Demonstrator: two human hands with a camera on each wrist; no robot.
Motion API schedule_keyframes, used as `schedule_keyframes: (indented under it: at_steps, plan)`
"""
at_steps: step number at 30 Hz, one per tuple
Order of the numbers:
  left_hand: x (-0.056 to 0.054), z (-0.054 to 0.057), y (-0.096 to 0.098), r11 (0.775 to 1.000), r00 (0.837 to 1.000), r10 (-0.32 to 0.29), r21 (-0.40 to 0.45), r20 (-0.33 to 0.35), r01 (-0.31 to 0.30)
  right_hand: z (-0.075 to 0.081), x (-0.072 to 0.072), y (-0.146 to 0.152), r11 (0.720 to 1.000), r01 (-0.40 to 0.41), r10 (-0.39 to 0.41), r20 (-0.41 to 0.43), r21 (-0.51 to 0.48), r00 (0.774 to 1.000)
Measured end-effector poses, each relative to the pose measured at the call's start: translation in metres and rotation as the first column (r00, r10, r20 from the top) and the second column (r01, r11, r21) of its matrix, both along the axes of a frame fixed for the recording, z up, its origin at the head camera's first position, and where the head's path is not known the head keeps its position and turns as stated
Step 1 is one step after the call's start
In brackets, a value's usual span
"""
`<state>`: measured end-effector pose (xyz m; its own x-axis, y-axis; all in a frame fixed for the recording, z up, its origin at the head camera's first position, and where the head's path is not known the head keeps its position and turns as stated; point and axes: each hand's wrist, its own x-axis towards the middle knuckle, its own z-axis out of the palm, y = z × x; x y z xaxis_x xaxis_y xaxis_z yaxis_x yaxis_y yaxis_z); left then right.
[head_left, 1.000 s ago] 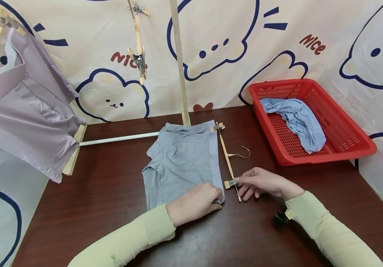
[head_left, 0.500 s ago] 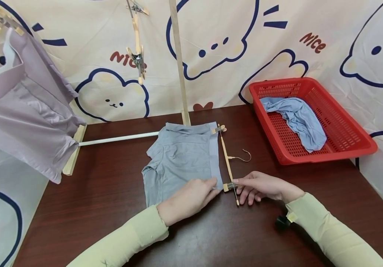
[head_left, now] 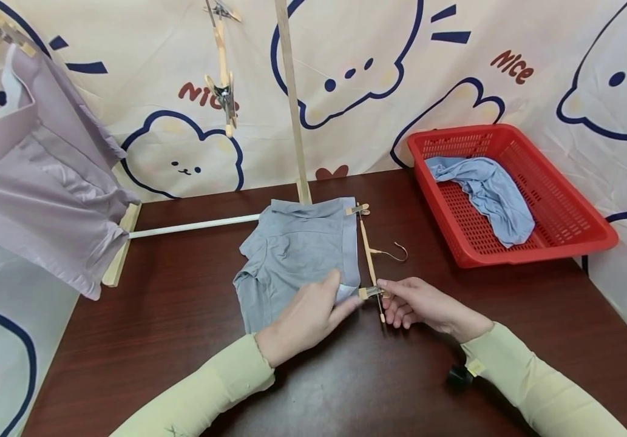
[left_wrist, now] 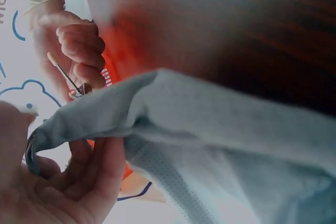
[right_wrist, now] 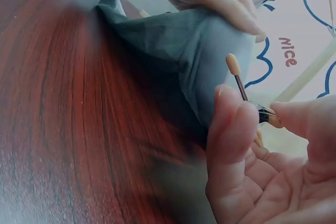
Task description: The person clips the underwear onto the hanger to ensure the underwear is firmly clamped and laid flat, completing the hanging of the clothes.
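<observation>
Grey-blue boxer briefs [head_left: 294, 243] lie on the table, their waistband towards a clip hanger [head_left: 369, 252]. The far clip [head_left: 357, 210] grips the far end of the waistband. My left hand [head_left: 302, 318] holds the near waistband corner, raising it slightly; in the left wrist view the fabric [left_wrist: 173, 103] runs between thumb and fingers. My right hand [head_left: 422, 305] pinches the near clip [head_left: 371, 293] between thumb and fingers, right at that corner. In the right wrist view, the hanger's tip [right_wrist: 233, 65] sticks out past my fingertips. The clip's mouth is hidden there.
A red basket [head_left: 542, 259] with a light-blue garment [head_left: 493, 197] stands at the back right. Lilac shorts [head_left: 45, 158] hang at the left. A white rod [head_left: 195, 226] and wooden post [head_left: 293, 103] stand behind the briefs. Another clip hanger [head_left: 223, 60] hangs above.
My left hand has shifted its hold and lifted the near waistband corner. My right hand has brought the near clip slightly left and away from me, up to the corner.
</observation>
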<state>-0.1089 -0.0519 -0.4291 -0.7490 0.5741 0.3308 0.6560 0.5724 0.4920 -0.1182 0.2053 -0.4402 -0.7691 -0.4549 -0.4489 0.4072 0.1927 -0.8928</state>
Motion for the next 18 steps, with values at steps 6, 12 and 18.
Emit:
schedule_keyframes:
  at_steps: [6, 12, 18]
  plan:
    - [-0.0021, -0.0025, -0.0041, 0.995, 0.995, -0.070, -0.071, -0.077, 0.065, 0.0016, -0.0004, 0.0023, 1.000, 0.012, -0.012, -0.002, 0.022, 1.000]
    - [-0.0036, -0.0008, -0.0072, 0.992, 0.978, -0.101, -0.094, -0.181, 0.085, 0.0034, -0.0021, 0.0049, 0.998, 0.015, -0.014, -0.015, 0.056, 1.000]
    - [-0.0029, 0.0008, -0.0060, 0.989, 0.968, -0.131, -0.096, -0.215, 0.113, 0.0025, -0.0030, 0.0054, 0.998, 0.022, -0.021, -0.015, 0.064, 1.000]
